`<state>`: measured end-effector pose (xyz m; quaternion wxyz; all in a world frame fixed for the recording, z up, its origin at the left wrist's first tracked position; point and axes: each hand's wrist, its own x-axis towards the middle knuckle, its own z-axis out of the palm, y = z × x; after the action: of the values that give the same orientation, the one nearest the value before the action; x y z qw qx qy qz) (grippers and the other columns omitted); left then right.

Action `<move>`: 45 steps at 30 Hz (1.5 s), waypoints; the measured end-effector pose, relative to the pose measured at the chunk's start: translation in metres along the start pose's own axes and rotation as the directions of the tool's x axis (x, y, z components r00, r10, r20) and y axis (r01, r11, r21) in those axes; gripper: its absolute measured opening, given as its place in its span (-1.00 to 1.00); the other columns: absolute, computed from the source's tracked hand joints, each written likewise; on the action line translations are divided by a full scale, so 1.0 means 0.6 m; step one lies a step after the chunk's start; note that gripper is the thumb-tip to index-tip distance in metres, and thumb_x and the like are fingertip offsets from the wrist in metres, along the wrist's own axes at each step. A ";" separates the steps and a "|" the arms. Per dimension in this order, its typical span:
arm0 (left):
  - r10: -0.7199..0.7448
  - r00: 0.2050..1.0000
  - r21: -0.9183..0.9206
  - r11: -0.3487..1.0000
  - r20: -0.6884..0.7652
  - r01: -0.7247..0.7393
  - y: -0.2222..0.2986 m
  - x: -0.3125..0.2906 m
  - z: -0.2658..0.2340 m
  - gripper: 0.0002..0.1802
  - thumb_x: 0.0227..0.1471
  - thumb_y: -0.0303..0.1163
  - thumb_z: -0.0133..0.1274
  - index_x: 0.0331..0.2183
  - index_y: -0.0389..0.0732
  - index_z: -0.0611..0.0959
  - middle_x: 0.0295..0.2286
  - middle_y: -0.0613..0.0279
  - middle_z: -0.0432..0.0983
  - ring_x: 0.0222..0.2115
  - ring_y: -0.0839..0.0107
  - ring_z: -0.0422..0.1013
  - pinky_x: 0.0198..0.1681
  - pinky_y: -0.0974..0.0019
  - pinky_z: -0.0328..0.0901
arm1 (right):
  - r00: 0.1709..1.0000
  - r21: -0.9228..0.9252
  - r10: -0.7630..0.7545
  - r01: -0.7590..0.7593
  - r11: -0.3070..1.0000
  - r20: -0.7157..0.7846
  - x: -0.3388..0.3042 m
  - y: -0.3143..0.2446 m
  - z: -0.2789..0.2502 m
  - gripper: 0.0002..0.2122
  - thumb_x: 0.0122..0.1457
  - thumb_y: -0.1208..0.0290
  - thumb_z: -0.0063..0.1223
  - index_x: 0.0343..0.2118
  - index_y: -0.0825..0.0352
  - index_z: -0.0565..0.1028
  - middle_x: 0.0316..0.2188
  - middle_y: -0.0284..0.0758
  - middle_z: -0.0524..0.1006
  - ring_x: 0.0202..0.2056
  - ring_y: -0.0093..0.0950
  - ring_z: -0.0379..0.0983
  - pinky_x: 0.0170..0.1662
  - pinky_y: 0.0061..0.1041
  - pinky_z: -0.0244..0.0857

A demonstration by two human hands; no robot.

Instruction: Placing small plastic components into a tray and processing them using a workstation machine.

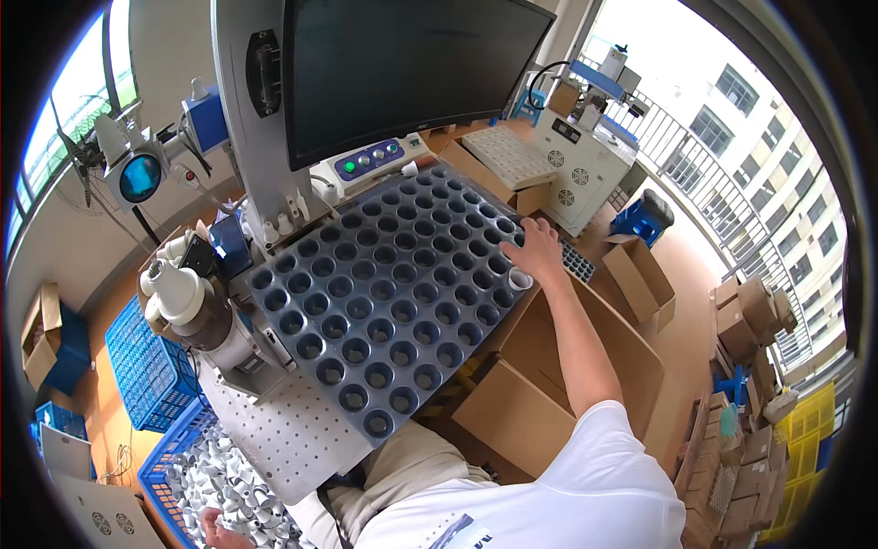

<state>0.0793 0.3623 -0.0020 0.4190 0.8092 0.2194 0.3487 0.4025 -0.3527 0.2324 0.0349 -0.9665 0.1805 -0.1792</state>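
A dark plastic tray (413,265) with rows of round cups lies slanted in front of me. My right hand (538,249) rests at its right edge, fingers spread and nothing seen in them. Just below the wrist, a white round part (520,279) sits in a cup at that edge. My left hand (222,533) shows only partly at the lower border, at a blue basket (157,462) heaped with small white and grey cone-shaped parts (229,485); its fingers are mostly hidden. To the left of the tray, a white cone-shaped piece (174,288) stands on a metal fixture (240,343).
Behind the tray stand a large black monitor (402,64) and a control box (370,163) with buttons. An open cardboard box (512,416) is right of my legs, below the tray. A perforated metal plate (279,425) lies at the tray's left; blue crates (151,366) stand beyond.
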 end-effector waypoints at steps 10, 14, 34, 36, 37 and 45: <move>0.178 0.868 -0.218 0.972 0.465 -0.082 0.361 -0.021 0.260 -0.69 -0.46 -0.68 -0.23 -0.49 -0.32 0.48 -0.45 0.03 0.45 -0.32 0.05 0.40 -0.12 0.24 0.29 | 0.963 0.060 0.069 -0.087 0.994 0.261 0.057 0.155 0.058 -0.67 -0.16 0.22 0.19 -0.43 0.42 0.52 -0.46 -0.03 0.55 -0.33 -0.15 0.52 -0.25 -0.25 0.35; 0.069 0.863 -0.170 0.985 0.500 0.020 0.317 -0.052 0.277 -0.70 -0.39 -0.68 -0.19 -0.47 -0.29 0.51 -0.46 0.02 0.44 -0.33 0.06 0.39 -0.18 0.21 0.30 | 0.994 -0.077 0.067 -0.060 0.995 0.085 0.106 0.166 0.051 -0.71 -0.19 0.35 0.12 -0.41 0.44 0.45 -0.43 0.04 0.52 -0.29 -0.03 0.47 -0.22 -0.18 0.31; 0.059 0.892 -0.106 0.994 0.447 -0.013 0.311 -0.055 0.283 -0.77 -0.35 -0.68 -0.15 -0.50 -0.28 0.50 -0.45 0.00 0.45 -0.34 0.02 0.38 -0.21 0.15 0.30 | 0.869 0.910 -0.449 0.342 0.236 -0.210 -0.094 -0.483 0.187 -0.65 -0.16 0.43 0.24 -0.61 0.35 0.18 -0.62 -0.32 0.27 -0.55 -0.44 0.18 -0.42 -0.46 0.19; 0.057 0.898 -0.100 0.995 0.437 -0.014 0.310 -0.055 0.278 -0.77 -0.35 -0.68 -0.15 -0.50 -0.28 0.50 -0.45 0.01 0.45 -0.34 0.03 0.38 -0.22 0.16 0.30 | 0.869 0.912 -0.453 0.333 0.239 -0.199 -0.100 -0.485 0.183 -0.66 -0.15 0.42 0.24 -0.60 0.36 0.21 -0.62 -0.32 0.28 -0.55 -0.43 0.19 -0.42 -0.45 0.20; 0.056 0.902 -0.094 0.995 0.428 -0.017 0.310 -0.055 0.277 -0.77 -0.35 -0.69 -0.16 -0.51 -0.28 0.50 -0.45 0.01 0.45 -0.35 0.03 0.38 -0.23 0.16 0.31 | 0.870 0.914 -0.456 0.324 0.243 -0.188 -0.101 -0.485 0.181 -0.67 -0.15 0.41 0.24 -0.60 0.36 0.23 -0.62 -0.32 0.28 -0.55 -0.42 0.20 -0.42 -0.44 0.20; 0.062 0.901 -0.114 0.993 0.430 -0.014 0.311 -0.055 0.280 -0.75 -0.36 -0.70 -0.17 -0.51 -0.28 0.50 -0.47 0.02 0.44 -0.39 0.05 0.37 -0.25 0.18 0.30 | 0.887 0.917 -0.441 0.282 0.281 -0.138 -0.098 -0.478 0.181 -0.71 -0.13 0.40 0.26 -0.57 0.37 0.30 -0.65 -0.35 0.27 -0.56 -0.46 0.18 -0.43 -0.45 0.19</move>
<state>0.1949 0.1498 0.0726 0.4934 0.8467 0.0859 0.1797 0.4864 -0.0638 0.1493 0.5366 -0.8047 -0.1773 -0.1818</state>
